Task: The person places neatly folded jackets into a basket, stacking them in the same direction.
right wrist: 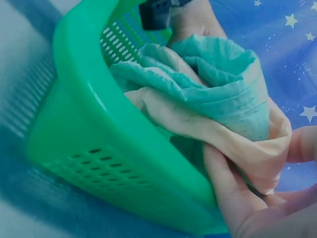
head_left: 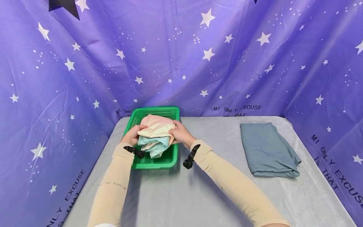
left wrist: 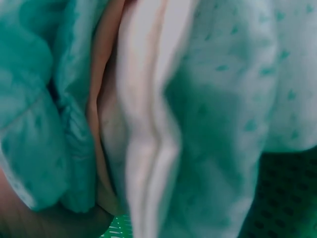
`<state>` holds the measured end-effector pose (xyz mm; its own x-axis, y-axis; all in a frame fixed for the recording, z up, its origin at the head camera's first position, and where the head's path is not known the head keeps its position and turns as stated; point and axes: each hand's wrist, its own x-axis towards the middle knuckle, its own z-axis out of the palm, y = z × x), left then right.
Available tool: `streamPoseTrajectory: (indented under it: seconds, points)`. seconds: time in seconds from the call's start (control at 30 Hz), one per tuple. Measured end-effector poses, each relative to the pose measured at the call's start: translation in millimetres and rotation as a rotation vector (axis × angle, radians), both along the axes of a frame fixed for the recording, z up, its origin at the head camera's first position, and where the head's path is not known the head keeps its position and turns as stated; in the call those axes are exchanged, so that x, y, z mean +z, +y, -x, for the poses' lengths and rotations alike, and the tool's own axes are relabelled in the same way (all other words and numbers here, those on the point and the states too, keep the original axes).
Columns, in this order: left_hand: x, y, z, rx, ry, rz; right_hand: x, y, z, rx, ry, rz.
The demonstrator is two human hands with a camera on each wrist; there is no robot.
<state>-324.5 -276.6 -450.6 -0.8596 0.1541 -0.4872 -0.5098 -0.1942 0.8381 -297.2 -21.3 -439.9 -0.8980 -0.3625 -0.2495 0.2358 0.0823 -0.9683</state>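
A folded cloth [head_left: 157, 125], pale pink and cream on top with mint-green patterned layers hanging below, is held between both hands at the green plastic basket [head_left: 174, 159]. My left hand [head_left: 132, 134] grips its left side, thumb on top. On the opposite side, my right hand [head_left: 182, 135] pinches the edge between thumb and fingers. In the right wrist view the cloth [right wrist: 218, 106] hangs in loose folds over the basket's rim [right wrist: 89, 94]. Close up in the left wrist view, the cloth [left wrist: 223, 99] fills most of the picture and hides most of the left hand. Its exact kind cannot be told.
A folded blue-grey cloth [head_left: 267, 149] lies at the right of the grey-covered table [head_left: 198, 195]. Purple star-printed curtains [head_left: 175, 56] enclose the table at the back and both sides. The basket stands near the table's back left.
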Motion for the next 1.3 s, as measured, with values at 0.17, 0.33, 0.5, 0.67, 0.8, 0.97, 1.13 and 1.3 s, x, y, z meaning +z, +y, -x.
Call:
streamPoseTrajectory:
  seconds: [0.17, 0.33, 0.5, 0.67, 0.8, 0.97, 1.13, 1.3]
  points:
    - [-5.8, -0.8, 0.9, -0.004, 0.007, 0.025, 3.8, 0, -7.9, 0.051, -0.023, -0.002]
    - [-6.4, -1.8, -1.4, -0.021, 0.009, 0.090, 7.4, -1, -11.0, 0.077, -0.034, 0.006]
    - [-3.5, -4.0, -4.0, -0.205, -0.024, 0.239, 7.6, -2, -11.4, 0.057, -0.051, 0.020]
    - [2.7, -7.7, -6.3, -0.397, -0.038, 0.393, 8.9, -3, -12.6, 0.038, -0.058, 0.017]
    - [7.9, -10.2, -9.8, -0.412, -0.040, 0.457, 9.0, -3, -14.1, 0.040, -0.055, 0.004]
    - [11.7, -12.5, -13.8, -0.398, -0.022, 0.441, 7.0, -4, -18.5, 0.049, 0.000, -0.040]
    - [10.4, -14.1, -16.0, -0.395, 0.029, 0.437, 8.1, -7, -30.6, 0.021, 0.230, -0.258]
    - [12.0, -10.9, -17.8, -0.402, 0.073, 0.506, 5.7, -8, -39.8, 0.016, 0.385, -0.406]
